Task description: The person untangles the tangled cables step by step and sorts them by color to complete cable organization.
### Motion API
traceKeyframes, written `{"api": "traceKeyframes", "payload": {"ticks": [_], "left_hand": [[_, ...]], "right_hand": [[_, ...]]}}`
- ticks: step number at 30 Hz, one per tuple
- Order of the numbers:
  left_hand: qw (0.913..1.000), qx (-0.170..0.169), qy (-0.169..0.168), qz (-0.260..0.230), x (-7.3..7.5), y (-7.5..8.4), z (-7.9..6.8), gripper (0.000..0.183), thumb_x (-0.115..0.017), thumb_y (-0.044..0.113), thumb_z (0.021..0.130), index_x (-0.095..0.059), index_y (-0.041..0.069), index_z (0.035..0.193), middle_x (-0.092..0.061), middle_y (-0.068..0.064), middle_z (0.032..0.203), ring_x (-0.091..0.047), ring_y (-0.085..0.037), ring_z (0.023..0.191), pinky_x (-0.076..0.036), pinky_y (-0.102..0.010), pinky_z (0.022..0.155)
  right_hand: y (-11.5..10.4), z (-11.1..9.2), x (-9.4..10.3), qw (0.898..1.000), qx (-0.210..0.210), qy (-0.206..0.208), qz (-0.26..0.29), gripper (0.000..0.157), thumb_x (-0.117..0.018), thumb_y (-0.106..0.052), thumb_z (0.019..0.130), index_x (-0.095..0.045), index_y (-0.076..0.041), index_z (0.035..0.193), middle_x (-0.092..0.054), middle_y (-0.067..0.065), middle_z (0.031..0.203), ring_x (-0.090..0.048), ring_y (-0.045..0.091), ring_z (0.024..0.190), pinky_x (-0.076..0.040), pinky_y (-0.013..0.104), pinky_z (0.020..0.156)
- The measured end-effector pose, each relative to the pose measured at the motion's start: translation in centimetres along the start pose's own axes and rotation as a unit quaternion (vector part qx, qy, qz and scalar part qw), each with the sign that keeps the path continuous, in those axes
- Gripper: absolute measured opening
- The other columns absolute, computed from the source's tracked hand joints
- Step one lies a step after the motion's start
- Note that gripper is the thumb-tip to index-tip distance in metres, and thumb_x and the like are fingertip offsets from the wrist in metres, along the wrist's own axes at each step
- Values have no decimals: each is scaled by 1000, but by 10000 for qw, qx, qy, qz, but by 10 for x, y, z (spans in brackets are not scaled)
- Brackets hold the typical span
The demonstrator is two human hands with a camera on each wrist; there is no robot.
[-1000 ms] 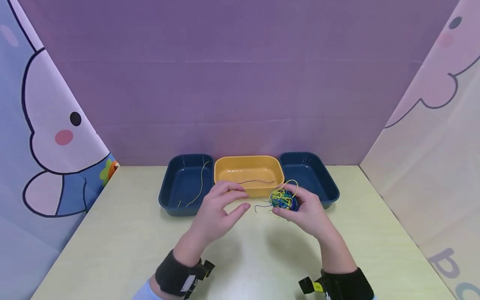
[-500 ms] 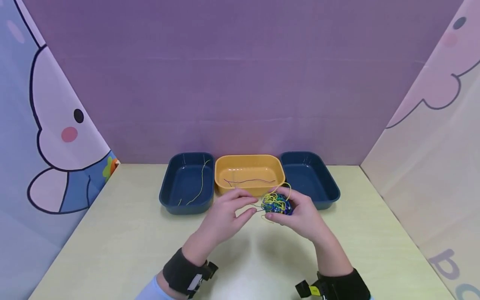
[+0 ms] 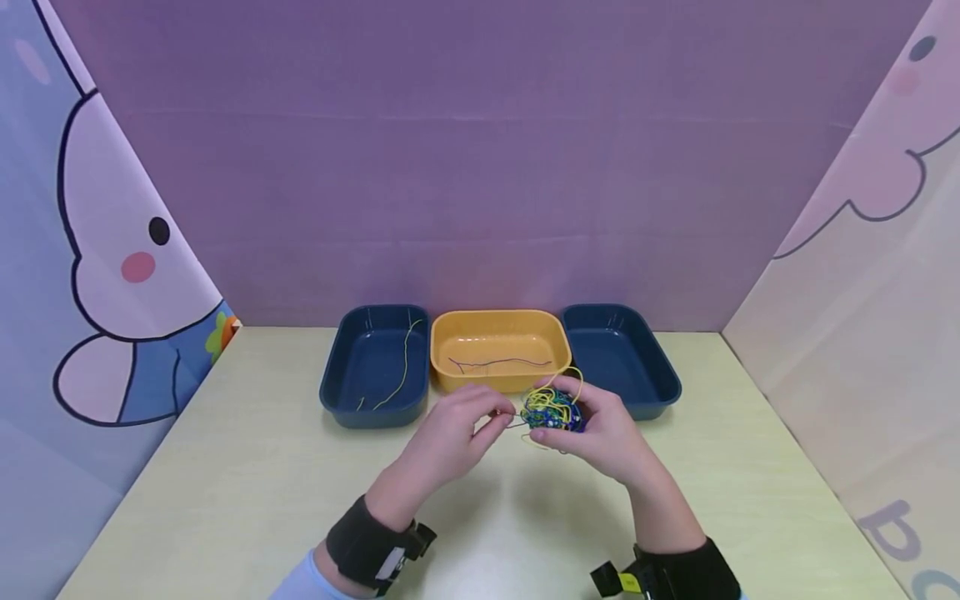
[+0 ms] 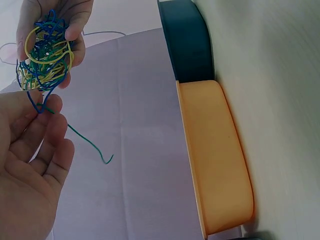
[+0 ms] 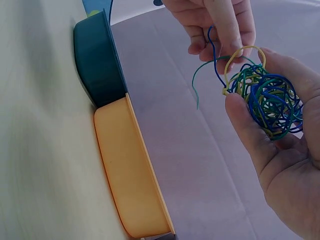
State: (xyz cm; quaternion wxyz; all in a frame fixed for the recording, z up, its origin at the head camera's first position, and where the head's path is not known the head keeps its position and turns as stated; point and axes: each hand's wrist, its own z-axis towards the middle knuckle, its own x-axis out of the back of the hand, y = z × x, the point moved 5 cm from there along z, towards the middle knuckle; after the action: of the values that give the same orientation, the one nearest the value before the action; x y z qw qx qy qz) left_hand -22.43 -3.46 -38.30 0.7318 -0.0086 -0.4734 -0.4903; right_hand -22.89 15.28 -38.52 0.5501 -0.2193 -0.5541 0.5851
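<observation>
My right hand holds a tangled ball of thin blue, green and yellow cords above the table, fingers and thumb curled round its side. Just to its left, my left hand pinches strands at the edge of the tangle between thumb and fingertips. A green cord end sticks out past these fingers and hangs free in the left wrist view. In the right wrist view, a blue strand runs from the tangle up to the left fingers. One yellow loop stands up from the top of the ball.
Behind the hands stand a dark blue tray with yellow cord, a yellow tray with a thin dark cord, and another dark blue tray. A purple cloth backdrop rises behind them.
The right hand has brought the ball left and slightly down. My left hand has moved right to meet it, and its parted thumb and fingers have come together on strands.
</observation>
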Motion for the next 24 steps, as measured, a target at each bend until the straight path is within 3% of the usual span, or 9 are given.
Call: {"api": "traceKeyframes", "payload": {"ticks": [6, 10, 13, 24], "left_hand": [[9991, -26, 129, -398, 6, 1, -1, 4, -63, 15, 94, -66, 18, 95, -62, 12, 91, -52, -1, 82, -54, -28, 70], [9984, -160, 184, -515, 8, 0, -1, 5, -61, 14, 95, -65, 17, 94, -61, 12, 90, -52, 0, 82, -53, -24, 71], [9981, -227, 237, -524, 11, 0, -1, 5, -61, 14, 95, -66, 17, 94, -62, 11, 90, -52, 0, 83, -52, -22, 72], [9961, -453, 404, -648, 20, 1, -2, 7, -60, 14, 95, -66, 13, 97, -64, 7, 92, -55, -4, 85, -53, -23, 74]], "right_hand": [[6, 0, 4, 9993, 329, 57, 161, 46, -78, -10, 80, -59, -17, 120, -63, 10, 102, -62, 27, 74, -56, 34, 51], [-14, -2, 4, 9985, 514, 127, 145, 42, -75, 1, 80, -59, -8, 117, -61, 13, 105, -62, 26, 75, -57, 34, 51], [-28, -4, 4, 9984, 531, 192, 75, 40, -72, 7, 79, -59, -3, 115, -61, 16, 105, -63, 26, 74, -57, 35, 51], [-28, -6, 12, 9986, 438, 272, 93, 39, -72, 9, 77, -61, -4, 112, -61, 16, 104, -63, 27, 71, -57, 34, 52]]}}
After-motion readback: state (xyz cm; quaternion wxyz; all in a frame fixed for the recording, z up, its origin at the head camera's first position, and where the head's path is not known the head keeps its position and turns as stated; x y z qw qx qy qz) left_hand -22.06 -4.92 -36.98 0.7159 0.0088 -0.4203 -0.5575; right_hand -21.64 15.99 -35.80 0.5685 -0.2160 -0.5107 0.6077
